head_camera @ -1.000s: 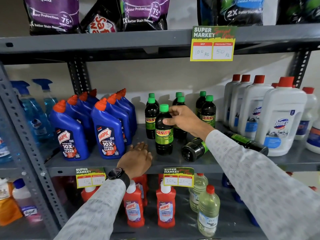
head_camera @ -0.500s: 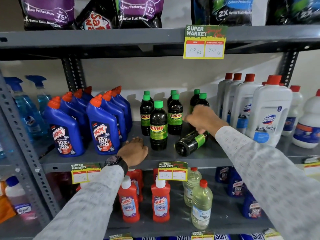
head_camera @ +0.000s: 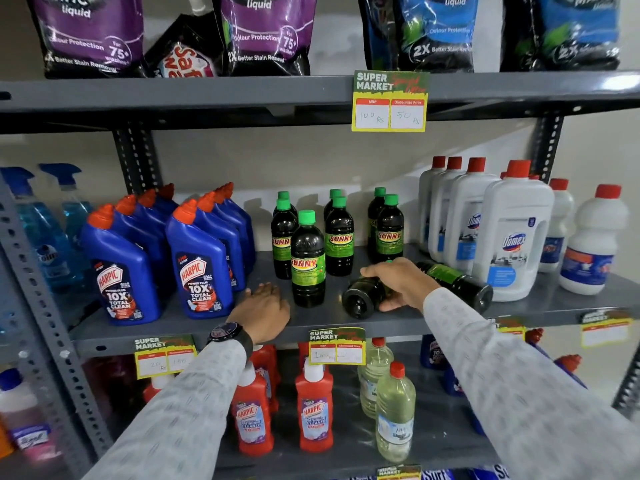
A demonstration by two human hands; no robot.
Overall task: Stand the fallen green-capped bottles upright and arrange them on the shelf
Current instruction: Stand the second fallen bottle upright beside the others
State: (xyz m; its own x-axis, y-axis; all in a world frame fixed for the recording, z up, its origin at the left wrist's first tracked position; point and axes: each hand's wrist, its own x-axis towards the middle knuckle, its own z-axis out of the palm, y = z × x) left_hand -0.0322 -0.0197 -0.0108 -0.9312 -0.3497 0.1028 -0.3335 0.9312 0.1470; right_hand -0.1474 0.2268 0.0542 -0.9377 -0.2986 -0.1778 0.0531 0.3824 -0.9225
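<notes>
Our right hand (head_camera: 398,284) fingers wrap the fallen dark green-labelled bottle (head_camera: 363,297); left hand (head_camera: 265,308) flat, open on grey metal shelf (head_camera: 207,327) — we pivot on its base, slot behind front row

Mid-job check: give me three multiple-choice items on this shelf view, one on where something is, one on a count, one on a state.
1. Where does the left hand rest?
A. On the middle shelf's front edge, beside the upright Sunny bottle
B. On a white Domex bottle
C. On the top shelf

2. How many green-capped bottles lie fallen on the middle shelf?
A. None
B. Two
C. Five

3. What is the right hand doing?
A. Hanging free, clear of everything
B. Closed over a fallen bottle
C. Holding a price tag

Answers:
1. A: the palm lies flat on the shelf just left of the front upright bottle.
2. B: one fallen bottle lies under the right hand, base toward the camera, and a second lies behind it, by the Domex bottles.
3. B: its fingers wrap over the nearer fallen bottle.
</notes>
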